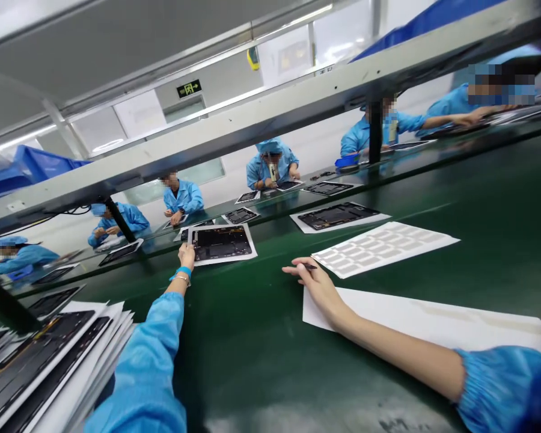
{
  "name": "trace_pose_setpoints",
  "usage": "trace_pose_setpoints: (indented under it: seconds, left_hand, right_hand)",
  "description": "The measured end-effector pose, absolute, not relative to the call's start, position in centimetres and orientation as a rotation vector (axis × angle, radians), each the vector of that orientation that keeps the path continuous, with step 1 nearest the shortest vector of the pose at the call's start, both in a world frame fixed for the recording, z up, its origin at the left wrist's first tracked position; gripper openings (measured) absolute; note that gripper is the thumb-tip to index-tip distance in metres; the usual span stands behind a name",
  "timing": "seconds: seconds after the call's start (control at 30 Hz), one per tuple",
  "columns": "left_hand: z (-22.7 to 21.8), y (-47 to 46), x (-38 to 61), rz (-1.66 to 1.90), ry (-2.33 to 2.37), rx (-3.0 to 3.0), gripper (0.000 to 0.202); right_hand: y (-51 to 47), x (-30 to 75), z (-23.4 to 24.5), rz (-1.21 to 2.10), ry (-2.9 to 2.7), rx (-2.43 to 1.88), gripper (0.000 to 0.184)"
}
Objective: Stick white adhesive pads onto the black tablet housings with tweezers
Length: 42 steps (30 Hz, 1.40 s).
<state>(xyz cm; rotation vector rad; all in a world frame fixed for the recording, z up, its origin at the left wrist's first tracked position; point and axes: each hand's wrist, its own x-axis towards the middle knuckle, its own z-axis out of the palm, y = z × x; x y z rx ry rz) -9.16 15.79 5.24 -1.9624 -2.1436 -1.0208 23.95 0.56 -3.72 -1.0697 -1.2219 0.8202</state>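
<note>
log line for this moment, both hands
left hand: at paper under dark panel | right hand: holds small black tool | nearby: white label sheet

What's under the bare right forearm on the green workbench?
A large white paper sheet lies under the bare right forearm, on the green workbench. The stretch of sheet beneath the arm is covered, so anything there cannot be seen.

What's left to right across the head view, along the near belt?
stack of dark panels on white sheets → left hand → dark panel on white sheet → right hand holding small dark tool → sheet of pale pads
</note>
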Motion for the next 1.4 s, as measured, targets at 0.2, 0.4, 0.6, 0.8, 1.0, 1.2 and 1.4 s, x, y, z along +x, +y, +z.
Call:
trace_pose_setpoints:
  seconds: [0.2, 0.4, 0.6, 0.8, 1.0, 1.2, 1.4]
  left_hand:
    - [2.0, 11.8, -6.2, -0.826, -1.871, -2.308, 0.046]
    - [-2.5, 4.1, -1.4, -0.420, -1.448, -3.002, 0.053]
    - [-1.3, 2.2, -0.3, -0.364, -1.515, -3.084, 0.056]
    - [-2.2, 2.6, -0.4, -0.419, -1.445, -3.055, 0.049]
    - [-2.9, 2.7, -0.2, -0.486, -1.387, -3.034, 0.046]
    - [-3.5, 3.0, 0.0, -0.535, -1.331, -2.988, 0.043]
    - [-3.6, 2.7, -0.3, -0.535, -1.346, -2.996, 0.043]
  right_hand:
    - [-2.6, 23.3, -1.9, 0.736, -1.399, -1.031, 0.026]
    - [2.9, 24.9, 1.1, 0.275, -1.800, -1.345, 0.011]
    - [16.6, 29.7, 2.5, 0.003, -1.797, -1.854, 0.023]
    - [22.2, 30.9, 0.1, -0.085, -1.800, -2.191, 0.036]
    - [24.8, 29.6, -1.1, -0.168, -1.865, -2.291, 0.036]
    - [25.7, 27.4, -1.2, -0.181, -1.941, -2.322, 0.036]
    - [24.2, 24.7, -0.4, -0.171, -2.064, -2.247, 0.036]
